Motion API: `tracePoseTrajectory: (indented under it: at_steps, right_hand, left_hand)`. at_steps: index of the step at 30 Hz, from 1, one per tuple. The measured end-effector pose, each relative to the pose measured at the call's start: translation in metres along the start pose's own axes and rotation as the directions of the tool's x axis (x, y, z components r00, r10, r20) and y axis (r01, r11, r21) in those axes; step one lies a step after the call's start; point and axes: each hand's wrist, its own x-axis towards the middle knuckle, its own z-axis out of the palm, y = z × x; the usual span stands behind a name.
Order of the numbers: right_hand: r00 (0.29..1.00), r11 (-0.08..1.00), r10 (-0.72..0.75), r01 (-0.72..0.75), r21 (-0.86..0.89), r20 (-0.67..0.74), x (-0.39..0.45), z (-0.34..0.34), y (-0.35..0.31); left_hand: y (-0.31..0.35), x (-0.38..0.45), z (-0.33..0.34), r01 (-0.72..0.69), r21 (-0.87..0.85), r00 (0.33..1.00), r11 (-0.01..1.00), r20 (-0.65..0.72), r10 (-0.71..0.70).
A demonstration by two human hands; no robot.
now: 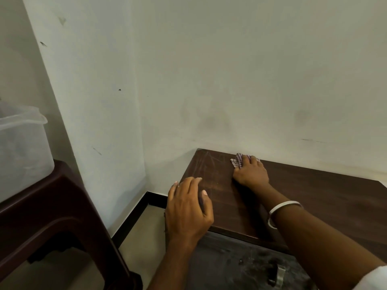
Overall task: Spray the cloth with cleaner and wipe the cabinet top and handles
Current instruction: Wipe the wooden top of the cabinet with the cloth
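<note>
The dark brown wooden cabinet top [314, 195] fills the lower right, set against the wall. My right hand [251, 174] presses a checked red-and-white cloth [238, 160] flat on the top near its back left corner; only the cloth's edge shows past my fingers. My left hand [188, 210] rests on the front left corner of the top with fingers spread and nothing in it. A metal handle [278, 276] sits on the dusty dark cabinet front below. No cleaner bottle is in view.
A dark brown plastic stool [52, 216] stands at the left with a translucent plastic container [23, 151] on it. A pale wall runs behind the cabinet and along the left. Beige floor [138, 237] shows in the gap between stool and cabinet.
</note>
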Motion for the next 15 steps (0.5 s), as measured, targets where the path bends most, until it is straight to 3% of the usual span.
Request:
tracePoseTrajectory:
  at_steps: [5,8,15]
  right_hand:
    - [0.982,0.983,-0.183,0.183,0.027,0.033,-0.006,0.017,-0.050]
    - [0.976,0.976,-0.214,0.212,0.053,0.040,-0.004,0.017,-0.049]
    - [0.998,0.998,-0.062,0.062,0.006,-0.013,0.018,0.000,0.006]
  left_hand:
    - [-0.001,0.000,-0.001,-0.002,-0.005,1.000,1.000,0.007,0.002]
    - [-0.001,0.000,-0.001,0.000,-0.012,1.000,1.000,0.007,0.001]
    - [-0.001,0.000,0.000,0.002,-0.019,1.000,1.000,-0.017,-0.003]
